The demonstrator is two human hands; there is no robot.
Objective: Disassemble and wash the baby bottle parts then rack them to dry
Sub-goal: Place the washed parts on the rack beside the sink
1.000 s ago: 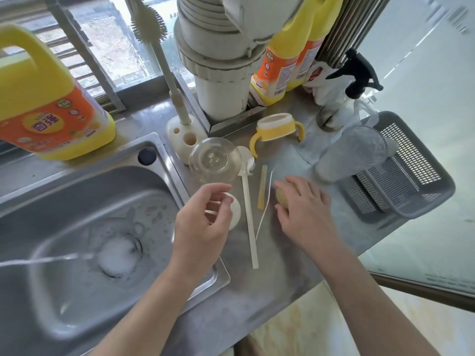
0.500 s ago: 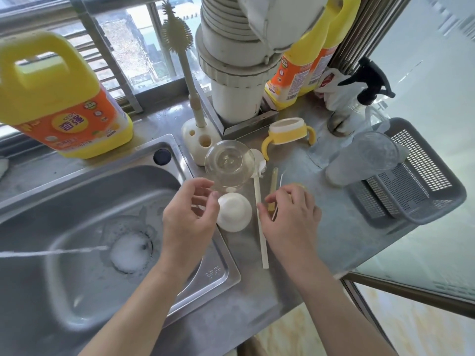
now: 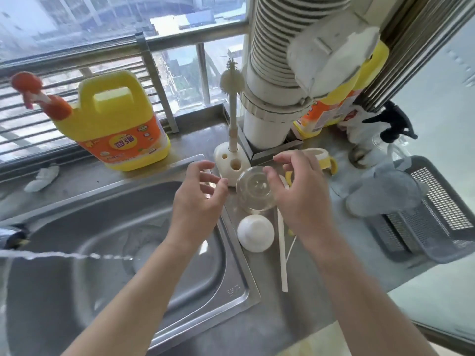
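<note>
Left hand (image 3: 196, 201) and right hand (image 3: 300, 201), fingers apart and empty, flank the clear bottle (image 3: 254, 188): likely light, stiff, slippery; grip its sides.

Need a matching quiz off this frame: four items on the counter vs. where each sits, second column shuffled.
1 clear bottle
2 white cap
3 bottle brush
4 grey basket

A upright in its stand
B right end of the counter
C directly right of the stand
D beside the sink rim, nearer the viewer than the bottle

Pairs: 1-C, 2-D, 3-A, 4-B
</note>
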